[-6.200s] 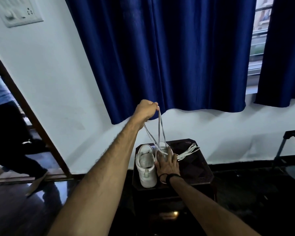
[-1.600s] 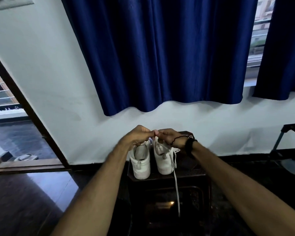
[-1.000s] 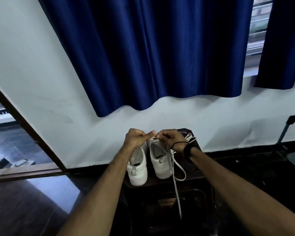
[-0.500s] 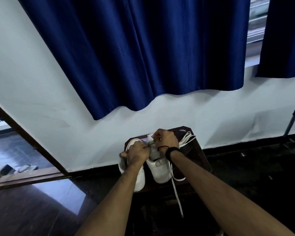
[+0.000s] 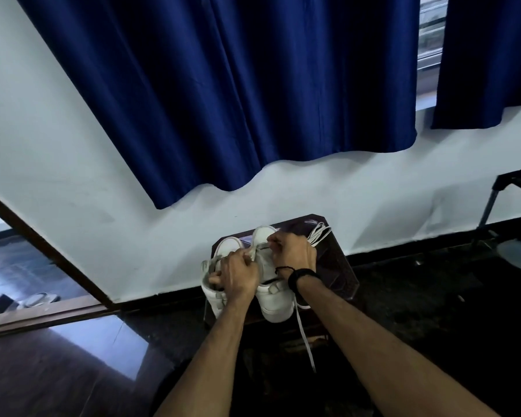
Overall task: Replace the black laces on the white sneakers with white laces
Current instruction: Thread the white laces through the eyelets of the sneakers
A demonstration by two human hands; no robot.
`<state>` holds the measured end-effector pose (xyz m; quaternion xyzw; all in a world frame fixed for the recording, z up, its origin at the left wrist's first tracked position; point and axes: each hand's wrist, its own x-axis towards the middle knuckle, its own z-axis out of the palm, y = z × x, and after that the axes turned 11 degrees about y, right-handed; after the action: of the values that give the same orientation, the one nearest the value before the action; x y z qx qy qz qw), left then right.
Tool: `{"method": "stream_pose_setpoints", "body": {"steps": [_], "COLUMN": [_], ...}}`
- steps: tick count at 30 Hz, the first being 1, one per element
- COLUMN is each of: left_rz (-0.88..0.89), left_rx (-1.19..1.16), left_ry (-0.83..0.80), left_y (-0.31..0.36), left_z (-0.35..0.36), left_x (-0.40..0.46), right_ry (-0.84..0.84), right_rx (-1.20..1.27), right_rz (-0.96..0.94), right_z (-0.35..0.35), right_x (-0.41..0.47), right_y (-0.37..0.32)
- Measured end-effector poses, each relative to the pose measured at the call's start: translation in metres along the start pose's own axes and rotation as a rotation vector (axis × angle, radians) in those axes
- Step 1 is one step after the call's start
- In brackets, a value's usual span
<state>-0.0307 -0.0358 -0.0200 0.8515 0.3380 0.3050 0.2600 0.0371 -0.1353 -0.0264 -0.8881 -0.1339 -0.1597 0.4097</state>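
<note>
Two white low-top sneakers stand side by side on a small dark wooden stool, heels toward the person, toes toward the wall, long axes running away from the camera. No black lace is visible. The left hand and the right hand, fingers curled, seem to pinch a flat white lace on the right sneaker; one end hangs over the stool's front edge. A spare bundle of white laces waits, so the left sneaker is probably unlaced.

Your forearms are bare to the frame's lower edge; no sleeve is visible. Your right wrist carries a broad black band, possibly a watch or fitness strap, though its face cannot be made out. Just beyond it sits a thin black thread bracelet. Your left wrist carries nothing.
</note>
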Motion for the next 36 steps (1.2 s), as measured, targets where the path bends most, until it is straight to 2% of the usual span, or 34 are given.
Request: {"method": "stream_pose_setpoints", "body": {"steps": [3,6,10,14,20,36], "left_rz": [-0.101,-0.187,-0.35,-0.415,-0.416,-0.387], "left_rx": [0.036,-0.025,-0.216,-0.27,-0.401,-0.373], "left_ry": [-0.127,-0.207,-0.21,-0.175,-0.228,-0.273], "left_y": [-0.004,-0.012,-0.019,-0.026,-0.036,-0.037], "left_z": [0.004,0.006,0.007,0.01,0.012,0.014], "left_x": [0.012,0.022,0.034,0.04,0.04,0.04], "right_ry": [-0.047,-0.032,-0.037,-0.042,-0.049,-0.066], "right_rx": [-0.078,-0.107,-0.204,-0.314,-0.422,-0.443], "right_rz": [-0.023,-0.006,-0.062,-0.203,-0.379,-0.402], "right_z": [0.0,0.004,0.013,0.018,0.028,0.036], "right_x": [0.001,0.003,0.002,-0.001,-0.002,0.0], "right_y": [-0.002,-0.008,-0.011,-0.012,-0.018,-0.023]}}
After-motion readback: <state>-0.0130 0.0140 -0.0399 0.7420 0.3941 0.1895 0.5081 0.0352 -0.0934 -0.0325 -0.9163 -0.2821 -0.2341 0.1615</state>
